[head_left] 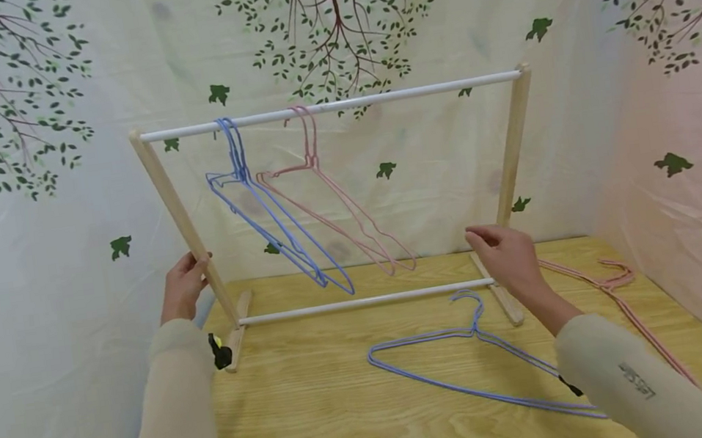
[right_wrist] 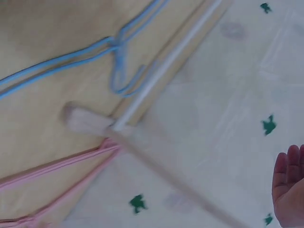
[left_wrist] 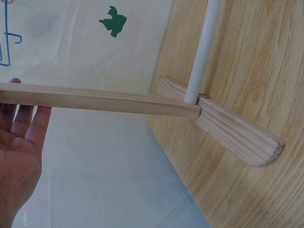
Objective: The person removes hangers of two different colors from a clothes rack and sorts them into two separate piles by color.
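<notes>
the rack (head_left: 336, 106) stands upright on the worktop (head_left: 309, 409), with blue hangers (head_left: 242, 170) and, just beside them, pink hangers (head_left: 315, 161) hooked over its top rail, all toward the left end. the left hand (head_left: 183, 289) grips the left post (head_left: 172, 202) low down, its fingers (left_wrist: 38, 124) wrapped behind the wood. the right hand (head_left: 508, 257) holds nothing; its fingers lie together, near the right post (head_left: 514, 145) in the head view.

the likeliest trouble is an uneven lift or push: with only 1 side gripped, the rack could swivel or tip, because the far side has no support. a tilt could then send the hung hangers sliding along the smooth rail, since their hooks are simply draped over it, and the bunched blue wires might tangle.

below, the loose blue hangers (head_left: 475, 330) lie with their hooks near the lower rail (head_left: 368, 301); whether they touch it i cannot tell. if the rack shifted, the rail or a foot might catch them. the loose pink hangers (head_left: 609, 286), beside the right foot (head_left: 507, 306), could be snagged too, and the right sleeve (head_left: 630, 367) could drag either set.
</notes>
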A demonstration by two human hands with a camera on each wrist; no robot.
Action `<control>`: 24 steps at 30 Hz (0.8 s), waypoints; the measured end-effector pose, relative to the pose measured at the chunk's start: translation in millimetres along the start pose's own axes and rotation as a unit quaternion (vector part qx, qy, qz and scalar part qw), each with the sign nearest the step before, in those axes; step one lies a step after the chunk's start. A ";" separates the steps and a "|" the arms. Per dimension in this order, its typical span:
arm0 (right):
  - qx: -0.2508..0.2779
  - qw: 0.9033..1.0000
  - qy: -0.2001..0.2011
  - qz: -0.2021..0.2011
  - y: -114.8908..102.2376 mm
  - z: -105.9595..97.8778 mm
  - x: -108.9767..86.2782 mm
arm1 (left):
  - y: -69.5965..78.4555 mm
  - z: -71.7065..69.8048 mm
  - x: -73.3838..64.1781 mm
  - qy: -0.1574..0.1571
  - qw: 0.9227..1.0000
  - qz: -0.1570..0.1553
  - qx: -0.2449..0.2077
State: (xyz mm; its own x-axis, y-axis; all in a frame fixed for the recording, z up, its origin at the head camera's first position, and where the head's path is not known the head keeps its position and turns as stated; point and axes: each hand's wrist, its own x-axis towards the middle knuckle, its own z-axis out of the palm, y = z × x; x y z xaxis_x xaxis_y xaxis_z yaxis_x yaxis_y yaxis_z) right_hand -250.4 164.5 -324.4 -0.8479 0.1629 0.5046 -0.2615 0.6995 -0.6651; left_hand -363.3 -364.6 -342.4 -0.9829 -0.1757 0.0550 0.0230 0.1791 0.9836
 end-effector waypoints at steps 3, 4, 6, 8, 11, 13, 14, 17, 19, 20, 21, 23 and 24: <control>0.007 0.999 -0.038 -0.012 -25.7 14.5 11.8 | -0.5 0.6 2.5 -0.002 1.000 0.001 0.000; 0.012 0.999 -0.049 -0.013 -34.3 18.8 15.6 | -0.5 0.9 3.2 -0.003 1.000 0.001 0.000; 0.024 0.997 -0.069 -0.014 -51.6 26.9 23.0 | -1.1 1.1 5.7 -0.005 1.000 -0.002 0.000; 0.033 0.996 -0.082 -0.013 -66.3 34.8 29.5 | -1.9 0.9 8.5 -0.008 1.000 -0.002 0.000; 0.048 0.994 -0.099 -0.008 -84.2 46.8 38.1 | -2.9 0.9 12.4 -0.011 1.000 -0.005 0.001; 0.052 0.993 -0.108 -0.006 -93.4 54.3 42.9 | -3.2 1.1 14.3 -0.013 1.000 -0.004 0.001; 0.055 0.992 -0.112 -0.006 -97.9 57.8 45.3 | -3.4 1.3 15.1 -0.013 1.000 -0.004 0.001; 0.055 0.991 -0.119 -0.010 -110.2 67.4 51.3 | -3.8 1.5 17.6 -0.017 1.000 -0.001 -0.003; 0.050 0.991 -0.123 -0.013 -117.1 73.0 54.7 | -4.3 1.1 19.2 -0.020 1.000 0.001 -0.005; 0.046 0.991 -0.124 -0.014 -119.9 75.8 56.2 | -4.7 0.9 20.1 -0.022 1.000 0.002 -0.006; 0.041 0.991 -0.125 -0.016 -122.5 78.4 57.5 | -5.0 0.6 20.8 -0.023 1.000 0.002 -0.007; 0.029 0.991 -0.129 -0.018 -126.1 83.4 59.7 | -6.0 0.0 22.5 -0.024 1.000 0.003 -0.006; 0.024 0.991 -0.129 -0.020 -127.0 85.7 60.6 | -6.6 -0.4 23.3 -0.025 1.000 0.004 -0.006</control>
State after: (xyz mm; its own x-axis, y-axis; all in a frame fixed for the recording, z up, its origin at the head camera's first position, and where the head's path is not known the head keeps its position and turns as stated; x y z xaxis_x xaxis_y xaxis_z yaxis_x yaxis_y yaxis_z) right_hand -308.1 25.9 -256.5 -0.9241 -0.0519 0.3785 -0.3143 0.6664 -0.6760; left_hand -386.2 -370.2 -347.5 -0.9906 -0.1257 0.0538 0.0321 0.1687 0.9851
